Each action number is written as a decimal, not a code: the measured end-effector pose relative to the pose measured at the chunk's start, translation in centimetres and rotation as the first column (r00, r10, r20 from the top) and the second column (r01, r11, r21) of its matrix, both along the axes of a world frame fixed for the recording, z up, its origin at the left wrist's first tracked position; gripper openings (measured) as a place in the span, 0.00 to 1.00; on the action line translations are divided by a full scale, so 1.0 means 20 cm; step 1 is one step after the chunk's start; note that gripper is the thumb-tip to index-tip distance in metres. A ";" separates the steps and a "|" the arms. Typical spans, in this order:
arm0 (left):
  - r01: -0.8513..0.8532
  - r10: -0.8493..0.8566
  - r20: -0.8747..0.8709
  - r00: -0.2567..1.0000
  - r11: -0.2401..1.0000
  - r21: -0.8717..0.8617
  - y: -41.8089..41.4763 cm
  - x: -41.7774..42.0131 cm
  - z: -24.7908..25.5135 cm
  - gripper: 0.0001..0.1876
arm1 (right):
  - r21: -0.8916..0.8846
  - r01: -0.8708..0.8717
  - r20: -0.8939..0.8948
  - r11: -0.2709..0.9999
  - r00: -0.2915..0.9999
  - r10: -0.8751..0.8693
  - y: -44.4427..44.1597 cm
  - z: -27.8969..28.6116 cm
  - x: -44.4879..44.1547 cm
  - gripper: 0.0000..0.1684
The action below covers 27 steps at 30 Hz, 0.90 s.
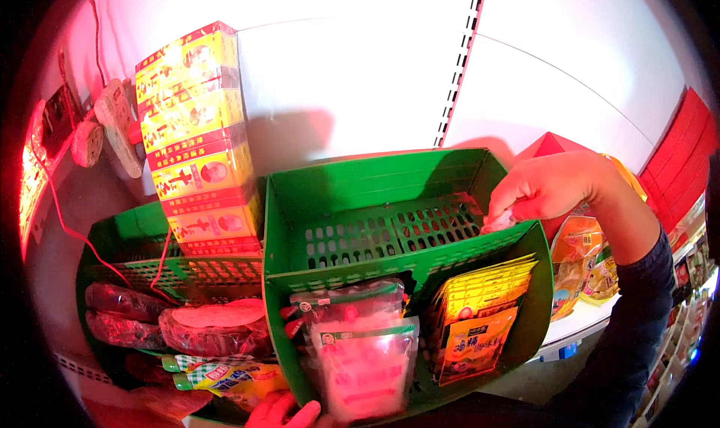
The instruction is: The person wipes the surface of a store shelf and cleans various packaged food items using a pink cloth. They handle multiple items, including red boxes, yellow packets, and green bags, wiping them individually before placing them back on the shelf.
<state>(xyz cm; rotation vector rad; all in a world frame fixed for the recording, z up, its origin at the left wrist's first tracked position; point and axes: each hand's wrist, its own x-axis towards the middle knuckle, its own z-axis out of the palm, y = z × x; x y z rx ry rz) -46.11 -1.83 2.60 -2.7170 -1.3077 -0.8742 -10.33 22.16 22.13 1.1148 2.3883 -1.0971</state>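
Observation:
A green plastic display basket (360, 172) stands before me, with a slotted upper tray and a front section of packets. Above its right end, my right hand (545, 183) is closed around a crumpled pale piece of material (498, 221), partly hidden by the fingers. At the bottom edge, only the fingers of my left hand (278, 410) show, against the basket's lower front; their grip is unclear. Whitish pouches (365, 372) with a green band stand in the front section. To their right sits a row of yellow seasoning packets (478, 338).
A second green basket (121, 231) on the left holds dark plastic-wrapped packages (214, 329) and green-capped pouches (236, 377). Yellow-and-red boxes (197, 141) are stacked above it. A power strip (118, 127) and a red cord (73, 231) hang at left. Orange bags (576, 259) stand at right.

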 end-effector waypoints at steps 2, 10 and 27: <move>0.019 -0.019 -0.023 1.000 1.000 0.013 0.01 0.00 0.03 0.15 | 0.287 -0.067 -0.205 0.955 0.970 0.130 -0.02 -0.01 -0.08 0.13; 0.005 -0.005 -0.042 0.999 1.000 0.013 0.01 0.00 0.05 0.14 | 0.965 -0.201 0.042 0.170 0.755 0.654 -0.19 -0.33 -0.66 0.21; 0.015 -0.014 -0.050 0.999 1.000 0.023 0.00 0.00 0.03 0.17 | 0.353 0.031 -0.050 0.935 0.999 -0.014 -0.11 0.13 -0.09 0.07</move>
